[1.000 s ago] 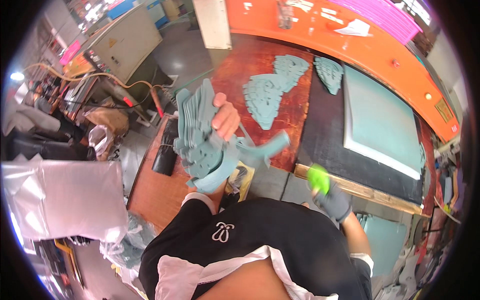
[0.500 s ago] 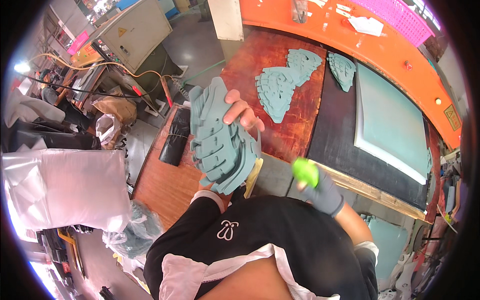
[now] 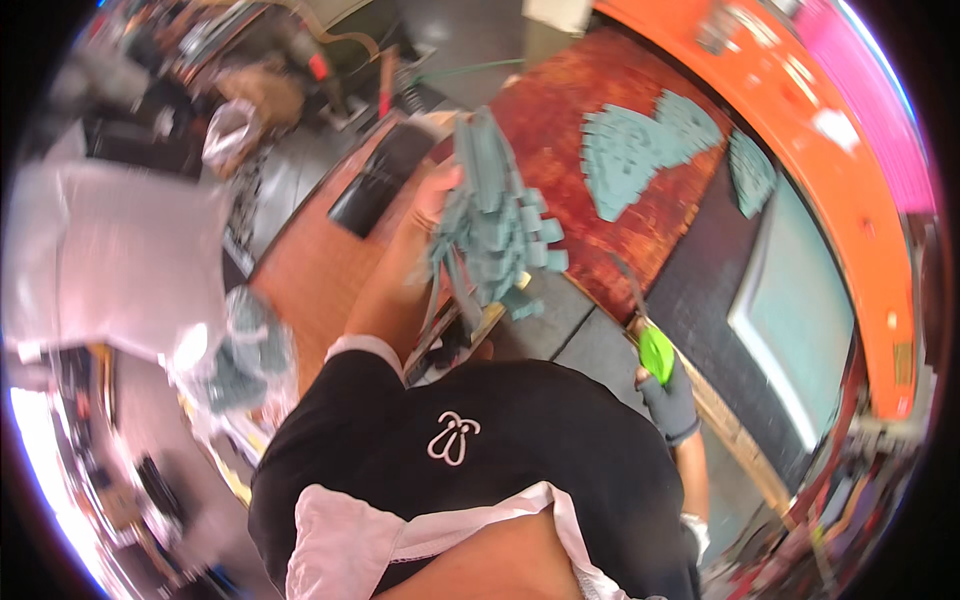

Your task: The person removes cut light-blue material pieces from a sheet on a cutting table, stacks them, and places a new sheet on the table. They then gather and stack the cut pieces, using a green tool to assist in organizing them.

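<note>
My left hand (image 3: 438,190) is closed around a thick stack of grey-green foam cut-outs (image 3: 490,215), held up in front of me. The stack is on edge, its layers fanned and slotted strips hanging toward the right; motion blurs it, and most of the fingers are behind it. In a grey glove, my right hand (image 3: 668,400) grips a tool with a bright green handle (image 3: 656,352). A thin, dark, slightly bent blade or prong (image 3: 632,283) points up from the handle; its exact kind is blurred. This hand is low beside the bench's wooden front edge (image 3: 725,425).
More cut-outs lie on the red-brown board (image 3: 545,110), and one (image 3: 750,175) on the black surface. Beside it rests a pale green foam sheet (image 3: 800,310), below an orange machine beam (image 3: 840,190). A black roll (image 3: 382,178) and plastic-wrapped bundle (image 3: 120,255) are at left.
The foam stack has turned from face-on to edge-on, and its layers now spread. My right hand has moved slightly right and down. My view has swung, shifting the bench.
</note>
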Demonstrator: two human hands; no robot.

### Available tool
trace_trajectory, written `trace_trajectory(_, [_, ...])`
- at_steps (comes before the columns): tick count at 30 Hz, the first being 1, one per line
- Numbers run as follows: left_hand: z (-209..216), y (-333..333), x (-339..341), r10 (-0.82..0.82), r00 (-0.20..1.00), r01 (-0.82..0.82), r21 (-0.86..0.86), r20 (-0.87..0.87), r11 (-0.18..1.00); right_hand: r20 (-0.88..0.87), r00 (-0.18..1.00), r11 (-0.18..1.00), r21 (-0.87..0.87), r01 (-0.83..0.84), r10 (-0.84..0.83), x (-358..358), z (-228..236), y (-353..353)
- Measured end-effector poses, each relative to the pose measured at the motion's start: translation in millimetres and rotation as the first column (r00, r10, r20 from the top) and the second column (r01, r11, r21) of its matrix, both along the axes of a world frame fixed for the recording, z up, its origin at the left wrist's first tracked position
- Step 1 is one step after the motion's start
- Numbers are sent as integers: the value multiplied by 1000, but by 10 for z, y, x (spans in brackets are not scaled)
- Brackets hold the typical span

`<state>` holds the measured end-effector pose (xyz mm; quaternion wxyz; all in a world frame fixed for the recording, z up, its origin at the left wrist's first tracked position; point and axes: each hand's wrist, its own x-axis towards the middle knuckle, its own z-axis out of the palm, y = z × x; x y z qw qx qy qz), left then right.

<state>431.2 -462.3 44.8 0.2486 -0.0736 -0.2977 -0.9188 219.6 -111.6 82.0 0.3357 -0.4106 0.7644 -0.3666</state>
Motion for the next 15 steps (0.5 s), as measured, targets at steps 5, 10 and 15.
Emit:
trace_trajectory(5, [-383, 262, 849, 361, 874, -334, -136, 325, 933, 465, 882, 997, -69, -47, 74, 79, -264, -118])
trace_trajectory(10, [-1113, 567, 1722, 470, 736, -572, 77, 487, 816, 485, 863, 989, -45, -139, 143, 234, -488, -490])
trace_trajectory(15, [-1602, 779, 2343, 511, 480, -853, 243, 713, 462, 489, 852, 969, 44, -241, 190, 254, -545, -884])
